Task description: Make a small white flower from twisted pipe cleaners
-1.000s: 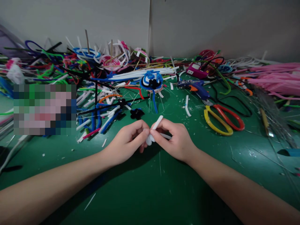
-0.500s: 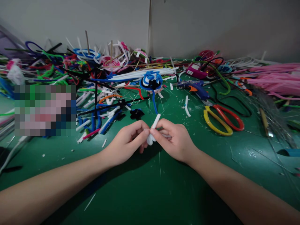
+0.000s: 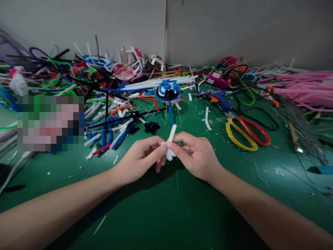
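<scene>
Between my two hands is a white pipe cleaner [image 3: 172,133], bent into small loops at its lower part with one straight end sticking up. My left hand [image 3: 145,156] pinches it from the left between thumb and forefinger. From the other side, my right hand [image 3: 197,152] pinches it too, thumb against the loops. The fingers partly cover the folded part. Just beyond the hands, a round blue, white and black pipe-cleaner piece [image 3: 168,91] with a blue stem lies on the green table [image 3: 166,215].
Yellow-and-red-handled scissors [image 3: 241,137] and a blue glue gun [image 3: 220,100] lie at right. Black pipe-cleaner flowers [image 3: 151,127] and cut pieces lie left of centre. Pink pipe cleaners [image 3: 307,86] are heaped at far right. A grey wall [image 3: 83,24] stands behind.
The straight end of the white pipe cleaner has shifted slightly left and up, and its loops have turned a little to the right. Both hands keep their pinch, nearly in place.
</scene>
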The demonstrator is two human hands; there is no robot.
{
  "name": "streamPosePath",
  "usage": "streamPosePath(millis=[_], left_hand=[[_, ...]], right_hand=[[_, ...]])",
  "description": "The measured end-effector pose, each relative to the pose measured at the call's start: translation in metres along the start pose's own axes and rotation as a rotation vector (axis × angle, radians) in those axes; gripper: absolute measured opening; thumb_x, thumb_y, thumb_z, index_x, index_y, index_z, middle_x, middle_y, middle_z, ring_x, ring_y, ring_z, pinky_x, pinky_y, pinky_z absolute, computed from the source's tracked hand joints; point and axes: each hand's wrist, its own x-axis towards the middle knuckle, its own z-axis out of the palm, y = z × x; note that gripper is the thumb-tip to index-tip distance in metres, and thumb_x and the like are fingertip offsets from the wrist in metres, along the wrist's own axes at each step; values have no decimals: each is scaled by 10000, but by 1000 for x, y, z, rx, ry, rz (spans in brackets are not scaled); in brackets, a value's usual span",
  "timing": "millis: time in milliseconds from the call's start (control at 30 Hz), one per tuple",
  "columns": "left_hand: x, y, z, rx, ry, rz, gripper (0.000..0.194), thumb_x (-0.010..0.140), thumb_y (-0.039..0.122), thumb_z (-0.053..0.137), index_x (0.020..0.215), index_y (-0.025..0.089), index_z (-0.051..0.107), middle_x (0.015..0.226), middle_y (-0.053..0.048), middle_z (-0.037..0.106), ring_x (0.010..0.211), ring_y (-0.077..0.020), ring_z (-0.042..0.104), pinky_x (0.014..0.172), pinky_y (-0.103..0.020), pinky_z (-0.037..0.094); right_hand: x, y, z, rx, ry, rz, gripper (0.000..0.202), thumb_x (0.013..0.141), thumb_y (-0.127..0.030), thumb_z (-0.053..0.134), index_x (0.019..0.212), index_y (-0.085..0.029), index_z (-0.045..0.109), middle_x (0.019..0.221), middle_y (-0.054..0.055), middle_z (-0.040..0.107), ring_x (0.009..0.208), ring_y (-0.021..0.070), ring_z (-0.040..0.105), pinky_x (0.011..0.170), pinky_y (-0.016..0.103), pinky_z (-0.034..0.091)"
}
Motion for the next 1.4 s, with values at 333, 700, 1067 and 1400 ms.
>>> streamPosePath(millis=[333, 700, 1067, 1400], left_hand=[[-2, -1, -1, 3, 62, 51, 193, 904, 234, 460, 739, 157, 524, 632, 48, 523, 490, -58, 525, 495, -185, 424], [-3, -2, 0, 31, 61, 24, 254, 925, 316, 436, 743, 161, 523, 613, 45, 518, 491, -70, 514, 491, -195, 405], [-2, 3, 0, 11, 120, 23, 271, 915, 274, 449, 720, 151, 591, 616, 36, 556, 459, -65, 520, 486, -196, 422], [-5, 2, 1, 286, 193, 100, 232, 905, 274, 464, 739, 160, 581, 574, 39, 518, 472, -73, 509, 475, -184, 407]], right_hand=[[1, 3, 1, -41, 63, -90, 132, 864, -267, 567, 796, -167, 617, 622, -27, 579, 530, 66, 500, 507, 181, 392], [-1, 1, 2, 42, 12, -16, 116, 860, -248, 571, 788, -160, 594, 489, -70, 538, 429, 46, 500, 464, 162, 392], [-3, -4, 1, -64, 100, 13, 145, 873, -287, 549, 813, -171, 611, 463, -78, 396, 424, 56, 343, 410, 185, 282], [1, 2, 1, 98, -12, 53, 126, 835, -283, 562, 796, -167, 589, 555, -48, 518, 481, 62, 468, 463, 181, 388]])
